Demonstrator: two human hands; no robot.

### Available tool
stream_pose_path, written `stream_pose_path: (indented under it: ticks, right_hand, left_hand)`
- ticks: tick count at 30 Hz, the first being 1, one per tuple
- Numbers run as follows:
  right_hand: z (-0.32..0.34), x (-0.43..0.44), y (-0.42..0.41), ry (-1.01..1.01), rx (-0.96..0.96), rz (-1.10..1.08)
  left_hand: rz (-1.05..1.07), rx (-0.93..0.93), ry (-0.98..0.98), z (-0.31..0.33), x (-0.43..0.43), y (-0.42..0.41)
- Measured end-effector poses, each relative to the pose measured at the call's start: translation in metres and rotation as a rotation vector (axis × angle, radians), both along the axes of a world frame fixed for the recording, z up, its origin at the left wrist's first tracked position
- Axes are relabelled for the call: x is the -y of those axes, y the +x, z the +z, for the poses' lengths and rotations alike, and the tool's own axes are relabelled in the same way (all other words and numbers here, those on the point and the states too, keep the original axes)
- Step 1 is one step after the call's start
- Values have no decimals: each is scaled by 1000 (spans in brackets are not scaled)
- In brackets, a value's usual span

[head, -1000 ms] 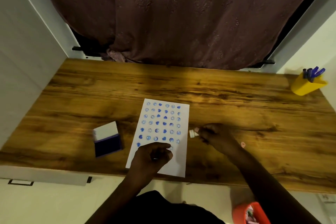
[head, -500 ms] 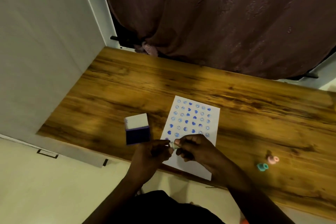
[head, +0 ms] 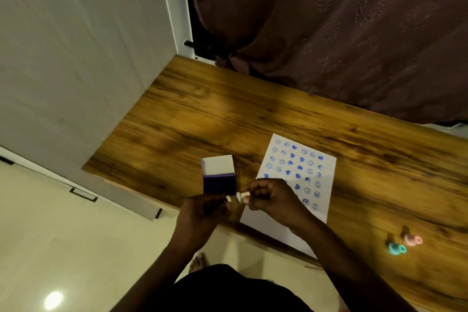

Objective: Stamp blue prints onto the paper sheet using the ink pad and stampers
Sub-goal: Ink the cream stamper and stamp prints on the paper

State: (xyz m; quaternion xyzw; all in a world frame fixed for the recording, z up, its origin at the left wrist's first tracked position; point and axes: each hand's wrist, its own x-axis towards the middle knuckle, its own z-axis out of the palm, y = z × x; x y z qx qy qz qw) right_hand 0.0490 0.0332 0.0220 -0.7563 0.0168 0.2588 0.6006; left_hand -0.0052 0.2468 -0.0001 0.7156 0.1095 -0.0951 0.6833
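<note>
A white paper sheet point(head: 326, 185) with several blue smiley and heart prints lies on the wooden table point(head: 228, 114). To its left sits the open ink pad point(head: 219, 182), its white lid raised behind the dark blue pad. My left hand point(head: 202, 215) and my right hand point(head: 273, 200) meet just in front of the ink pad, both pinching a small white stamper point(head: 236, 197) between their fingertips, above the table's near edge. The right hand covers the sheet's lower left part.
A pink stamper point(head: 412, 239) and a teal stamper point(head: 396, 249) lie on the table to the right of the sheet. A maroon curtain point(head: 329, 33) hangs behind the table. A white wall panel point(head: 76, 58) stands on the left, pale floor below.
My right hand has carried the white stamper from right of the sheet over to my left hand, which lifted off the paper. Both hands now hold it by the ink pad. The view swung left.
</note>
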Motion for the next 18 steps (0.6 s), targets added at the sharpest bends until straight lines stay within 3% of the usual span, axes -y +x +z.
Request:
stream_pose_path:
  ticks: [9,18]
  right_hand:
    - [-6,-42,28,-584,381,174]
    - [-14,-67,41,-890,452,398]
  left_hand:
    - [45,4,21,4,-43,2]
    - [12,-41,71,2,-65,10]
